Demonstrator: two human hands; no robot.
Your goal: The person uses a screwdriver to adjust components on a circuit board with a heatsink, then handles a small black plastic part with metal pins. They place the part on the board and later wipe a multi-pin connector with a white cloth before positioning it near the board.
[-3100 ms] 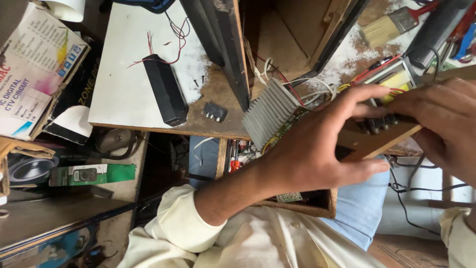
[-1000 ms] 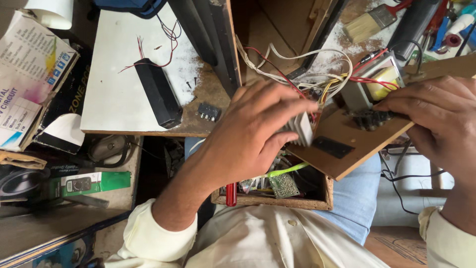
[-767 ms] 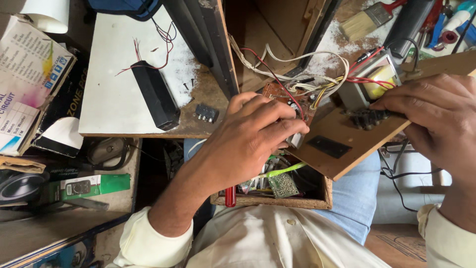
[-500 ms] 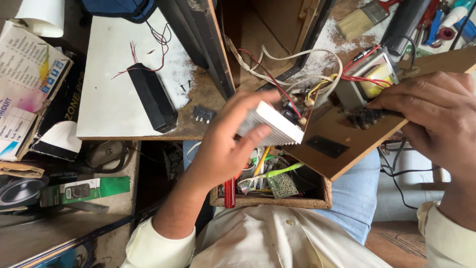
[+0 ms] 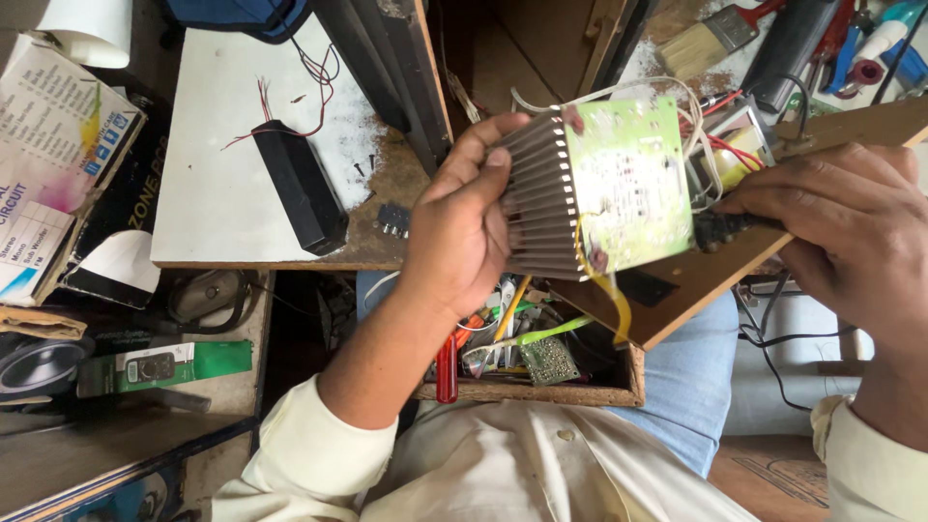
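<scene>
Here the left hand is wrapped around a finned grey heat sink, thumb along its near side and fingers curled over the top edge, lifting it up in front of the camera. Fixed to the heat sink is a pale green circuit board, its solder side facing up, and a yellow wire loops down from its lower edge. The right hand grips a brown wooden panel from the right, fingers closed over its upper face beside a row of dark knobs. The circuit board sits just above this panel, with a bundle of white and red wires running behind it toward a small transformer.

Below the hands, on the person's lap, rests a shallow wooden tray holding a red-handled screwdriver, a small green board and loose bits. On the white tabletop to the left lies a long black box with thin red leads. A paintbrush lies at the top right, well apart from the hands
</scene>
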